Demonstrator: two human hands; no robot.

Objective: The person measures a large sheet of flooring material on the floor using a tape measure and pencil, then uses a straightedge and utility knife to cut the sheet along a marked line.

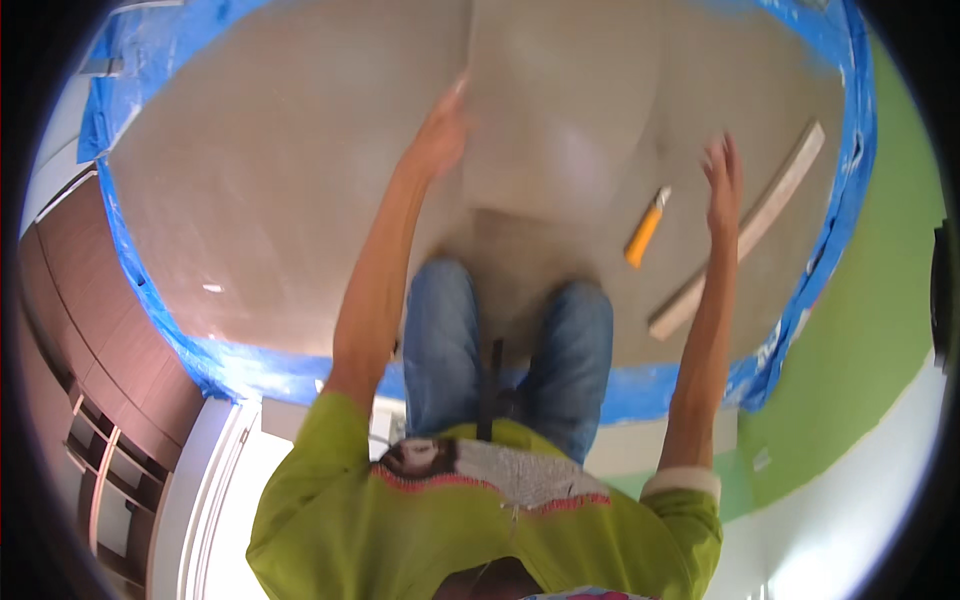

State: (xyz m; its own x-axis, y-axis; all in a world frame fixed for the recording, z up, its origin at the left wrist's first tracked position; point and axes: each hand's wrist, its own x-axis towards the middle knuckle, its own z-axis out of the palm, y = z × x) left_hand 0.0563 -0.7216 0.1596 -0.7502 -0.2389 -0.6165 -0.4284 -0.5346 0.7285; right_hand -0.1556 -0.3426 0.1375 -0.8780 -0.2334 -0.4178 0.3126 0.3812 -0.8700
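Observation:
My left hand [440, 135] reaches out over the brown sheet-like surface [270, 190]. Its fingers are closed and slightly blurred, beside a thin pale line or edge [469, 40] that runs away from the fingertips. Whether that line is a separate strip or part of the surface cannot be made out. To the right, my right hand [724, 185] is raised with its fingers stretched out and holds nothing visible. An orange-handled utility knife [646, 230] with a metal tip lies left of it. A long pale wooden batten [775, 200] lies slantwise, partly behind my right forearm.
Blue plastic film and tape [150, 290] border the brown surface, on which my knees [445, 300] rest. At the left stand brown cabinets [120, 340] with open shelves. A green wall [900, 200] rises at the right. A small white scrap [212, 288] lies at the left.

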